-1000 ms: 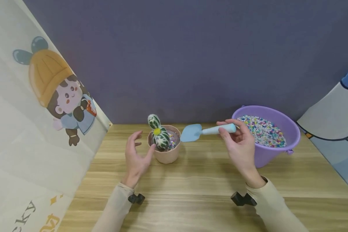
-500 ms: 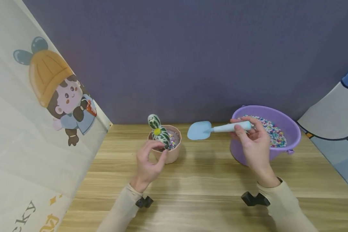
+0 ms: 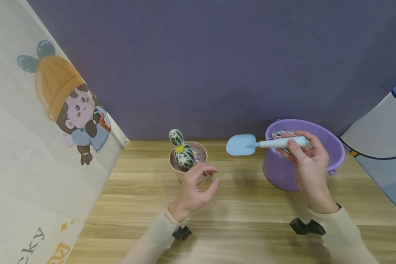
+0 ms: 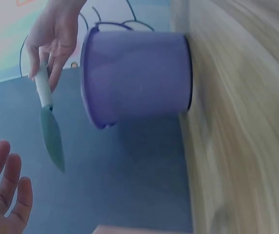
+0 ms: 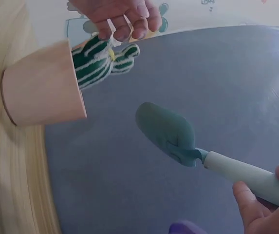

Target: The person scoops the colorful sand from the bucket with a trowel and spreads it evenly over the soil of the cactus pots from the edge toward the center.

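My right hand pinches the white handle of a light blue trowel, held over the front left rim of a purple bucket. The blade points left and looks bare in the head view. Colourful beads show inside the bucket, partly covered by the hand. My left hand, fingers relaxed and holding nothing, hovers in front of a pink pot and hides part of it. A green and white toy cactus with a yellow flower leans left in that pot, with several beads beside it.
The wooden table meets a dark blue backdrop just behind the pot and bucket. A white panel with a cartoon figure rises on the left, another printed panel on the right.
The right hand has carried the trowel rightwards, from near the pot to over the bucket's rim. From beside the cactus, the left hand has moved right across the front of the pot.
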Action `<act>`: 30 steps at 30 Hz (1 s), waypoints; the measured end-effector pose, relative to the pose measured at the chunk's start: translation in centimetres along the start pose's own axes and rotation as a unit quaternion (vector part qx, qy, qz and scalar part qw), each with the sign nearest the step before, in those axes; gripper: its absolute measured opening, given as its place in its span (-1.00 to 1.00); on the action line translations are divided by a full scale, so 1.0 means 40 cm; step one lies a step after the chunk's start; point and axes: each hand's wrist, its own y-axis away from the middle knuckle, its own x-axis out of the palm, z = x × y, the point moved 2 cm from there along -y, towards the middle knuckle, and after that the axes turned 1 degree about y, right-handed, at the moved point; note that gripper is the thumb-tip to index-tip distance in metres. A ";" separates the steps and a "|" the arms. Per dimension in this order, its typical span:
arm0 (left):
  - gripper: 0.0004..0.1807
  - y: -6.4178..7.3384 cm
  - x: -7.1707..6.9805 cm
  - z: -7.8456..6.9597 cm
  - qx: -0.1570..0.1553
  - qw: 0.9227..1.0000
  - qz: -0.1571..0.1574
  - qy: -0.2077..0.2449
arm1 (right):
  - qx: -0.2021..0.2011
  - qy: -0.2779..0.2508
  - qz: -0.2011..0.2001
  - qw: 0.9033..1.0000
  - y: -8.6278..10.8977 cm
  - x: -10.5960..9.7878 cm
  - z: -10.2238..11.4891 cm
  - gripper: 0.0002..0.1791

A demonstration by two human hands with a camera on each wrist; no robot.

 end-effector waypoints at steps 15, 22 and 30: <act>-0.67 -0.017 0.105 0.007 -0.113 0.991 0.041 0.051 | -0.002 -0.057 -0.043 0.997 -0.017 -0.094 0.041 -0.77; -0.66 -0.039 0.132 0.023 -0.172 0.980 0.030 0.090 | 0.007 -0.128 -0.038 0.991 -0.036 -0.131 0.058 -0.80; -0.63 -0.071 0.187 0.043 -0.183 0.977 -0.004 0.111 | 0.008 -0.105 -0.066 0.992 -0.039 -0.176 0.078 -0.78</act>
